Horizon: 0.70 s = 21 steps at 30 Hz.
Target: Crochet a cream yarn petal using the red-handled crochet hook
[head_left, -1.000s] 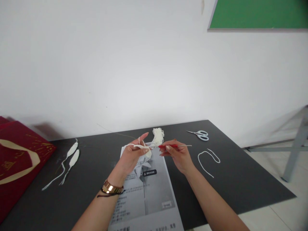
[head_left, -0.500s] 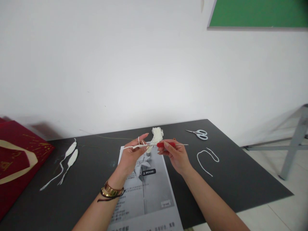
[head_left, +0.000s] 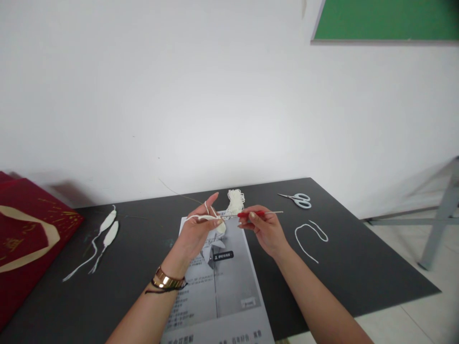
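Observation:
My left hand (head_left: 197, 230) pinches a small white crochet piece (head_left: 221, 227) between thumb and fingers, with white yarn looped round a raised finger. In my right hand (head_left: 264, 229) is a crochet hook with a red handle (head_left: 251, 214); its metal tip reaches left to the stitches at my left fingertips. Just behind the hands lies a skein of white yarn (head_left: 235, 200). A thin wire (head_left: 179, 194) sticks out to the upper left from the left hand. Beneath both hands is a printed pattern sheet (head_left: 233, 286), partly covered by them.
Two finished white crochet petals (head_left: 109, 227) with yarn tails lie at left, beside a red gift bag (head_left: 32, 229). To the right are small scissors (head_left: 299, 199) and a loose piece of white yarn (head_left: 311, 237) on the black table (head_left: 366, 267). A white wall stands behind.
The hook's handle has tilted slightly, with its tip still at the work. The wire at my left hand now points higher. The view has shifted a little.

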Motion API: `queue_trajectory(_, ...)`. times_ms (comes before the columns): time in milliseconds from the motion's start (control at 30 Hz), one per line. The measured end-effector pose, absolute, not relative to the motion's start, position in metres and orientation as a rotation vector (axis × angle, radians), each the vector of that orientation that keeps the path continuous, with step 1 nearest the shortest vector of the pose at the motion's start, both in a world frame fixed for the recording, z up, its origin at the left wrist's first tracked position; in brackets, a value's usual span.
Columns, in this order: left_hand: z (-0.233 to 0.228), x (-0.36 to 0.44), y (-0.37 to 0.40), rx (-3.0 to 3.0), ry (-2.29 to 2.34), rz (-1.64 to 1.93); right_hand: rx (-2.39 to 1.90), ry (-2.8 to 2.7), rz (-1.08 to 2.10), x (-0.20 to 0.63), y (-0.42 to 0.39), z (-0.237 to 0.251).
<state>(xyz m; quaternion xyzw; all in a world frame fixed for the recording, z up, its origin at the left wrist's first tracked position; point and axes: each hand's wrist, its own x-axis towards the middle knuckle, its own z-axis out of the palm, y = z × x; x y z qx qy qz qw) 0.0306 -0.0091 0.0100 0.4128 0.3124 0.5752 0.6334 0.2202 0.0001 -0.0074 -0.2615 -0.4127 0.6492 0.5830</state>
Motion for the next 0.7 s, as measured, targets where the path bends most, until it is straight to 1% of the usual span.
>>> queue_trajectory(467, 0.013, 0.024, -0.008, 0.839, 0.678, 1.138, -0.626, -1.227, 1.371, 0.234, -0.003, 0.003)
queue_trajectory(700, 0.011, 0.020, -0.007, 0.840, 0.679, 1.065, -0.595, -1.284, 1.389, 0.238, -0.002, 0.005)
